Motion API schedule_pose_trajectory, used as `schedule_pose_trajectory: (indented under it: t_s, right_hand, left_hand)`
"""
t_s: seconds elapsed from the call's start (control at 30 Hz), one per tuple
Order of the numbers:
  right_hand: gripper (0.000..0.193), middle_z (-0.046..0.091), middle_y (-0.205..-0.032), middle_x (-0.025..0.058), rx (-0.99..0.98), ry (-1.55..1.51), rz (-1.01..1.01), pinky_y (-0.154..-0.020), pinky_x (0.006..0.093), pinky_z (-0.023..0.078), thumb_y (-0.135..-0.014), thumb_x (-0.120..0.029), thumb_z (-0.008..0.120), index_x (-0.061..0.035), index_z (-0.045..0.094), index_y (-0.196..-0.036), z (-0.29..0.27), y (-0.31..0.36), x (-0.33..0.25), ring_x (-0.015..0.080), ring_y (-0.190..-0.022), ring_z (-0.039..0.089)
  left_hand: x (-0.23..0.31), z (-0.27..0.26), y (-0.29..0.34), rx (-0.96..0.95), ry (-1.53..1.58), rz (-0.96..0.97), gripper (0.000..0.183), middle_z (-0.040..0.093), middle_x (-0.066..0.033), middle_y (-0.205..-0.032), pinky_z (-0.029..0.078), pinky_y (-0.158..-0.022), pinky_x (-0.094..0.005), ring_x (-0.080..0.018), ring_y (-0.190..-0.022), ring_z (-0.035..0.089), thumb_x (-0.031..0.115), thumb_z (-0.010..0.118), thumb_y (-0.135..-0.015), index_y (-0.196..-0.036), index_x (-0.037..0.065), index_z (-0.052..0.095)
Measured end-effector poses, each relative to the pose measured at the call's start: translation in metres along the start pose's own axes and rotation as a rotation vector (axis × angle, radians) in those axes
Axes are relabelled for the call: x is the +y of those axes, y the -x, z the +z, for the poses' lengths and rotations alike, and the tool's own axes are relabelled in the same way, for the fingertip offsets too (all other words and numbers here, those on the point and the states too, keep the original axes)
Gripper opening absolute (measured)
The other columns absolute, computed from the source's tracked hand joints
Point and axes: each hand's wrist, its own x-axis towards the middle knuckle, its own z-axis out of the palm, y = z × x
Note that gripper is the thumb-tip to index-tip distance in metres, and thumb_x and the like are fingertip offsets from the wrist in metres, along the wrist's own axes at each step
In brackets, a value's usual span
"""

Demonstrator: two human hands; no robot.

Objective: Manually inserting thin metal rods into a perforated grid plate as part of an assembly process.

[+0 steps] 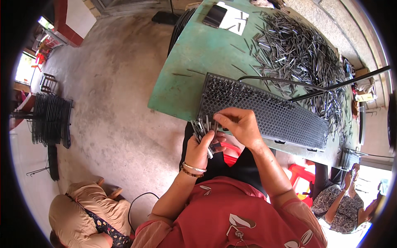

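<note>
A bunch of thin, dark, shiny strips (201, 131) is wrapped in my left hand (197, 152), fanning upward out of the fingers. Over its right side, my right hand (244, 127) pinches thumb and forefinger together on the upper end of one strip. Just beyond both hands a long black perforated tray (285, 118) lies at a slant on the near edge of the green table (182, 82). Many strips stand upright in the holes at its left and far part; the holes towards the right show bare.
A large heap of loose strips (304, 53) covers the table's far right. A phone (214, 15) and white paper lie at the far edge. A black metal rod (339, 84) reaches over the tray. Other people sit at lower left and right. Red stools (301, 177) stand below.
</note>
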Motion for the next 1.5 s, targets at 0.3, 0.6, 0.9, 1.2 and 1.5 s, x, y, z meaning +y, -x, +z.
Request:
schedule_pose_trajectory:
  t_s: [0.3,0.6,0.9,1.2,1.5]
  right_hand:
    - [0.018,0.069,-0.085,0.0077,0.239,0.069,-0.275,-0.064,0.0218,0.049,-0.087,-0.012,0.066,0.0034,0.067,-0.097,0.001,-0.043,-0.012,0.0087,-0.070,0.060]
    - [0.016,0.069,-0.085,0.0091,0.276,0.166,-0.333,-0.069,0.0244,0.050,-0.085,-0.011,0.068,0.0022,0.068,-0.095,0.014,-0.049,-0.003,0.0112,-0.075,0.062]
    - [0.014,0.069,-0.089,0.0101,0.326,0.184,-0.406,-0.073,0.0248,0.050,-0.085,-0.009,0.067,0.0021,0.067,-0.093,0.014,-0.048,0.000,0.0134,-0.079,0.064]
    - [0.012,0.068,-0.084,0.0111,0.372,0.179,-0.453,-0.063,0.0273,0.051,-0.083,-0.008,0.068,0.0011,0.067,-0.091,0.021,-0.048,0.004,0.0175,-0.070,0.064]
    - [0.012,0.069,-0.088,0.0122,0.374,0.262,-0.514,-0.070,0.0300,0.052,-0.082,-0.007,0.068,0.0006,0.067,-0.092,0.021,-0.046,0.010,0.0224,-0.077,0.066]
  left_hand:
    - [0.003,-0.003,0.003,0.039,0.014,-0.029,0.022,0.065,-0.0123,-0.095,0.058,-0.066,-0.0344,-0.0195,-0.086,0.064,0.019,0.056,-0.093,-0.106,0.001,0.059]
    - [0.003,-0.005,0.004,0.028,0.025,-0.040,0.022,0.065,-0.0123,-0.094,0.058,-0.066,-0.0337,-0.0187,-0.086,0.064,0.018,0.056,-0.093,-0.105,0.000,0.060]
    - [0.003,-0.007,0.004,0.017,0.024,-0.036,0.021,0.065,-0.0118,-0.093,0.058,-0.066,-0.0332,-0.0183,-0.085,0.064,0.018,0.056,-0.093,-0.104,0.000,0.060]
    - [0.004,-0.005,0.002,0.006,0.011,-0.036,0.021,0.065,-0.0102,-0.092,0.058,-0.066,-0.0326,-0.0170,-0.084,0.063,0.018,0.056,-0.093,-0.104,0.001,0.059]
    - [0.004,-0.007,0.002,-0.010,-0.008,-0.052,0.022,0.064,-0.0103,-0.092,0.057,-0.065,-0.0320,-0.0176,-0.082,0.064,0.019,0.055,-0.094,-0.106,0.000,0.059]
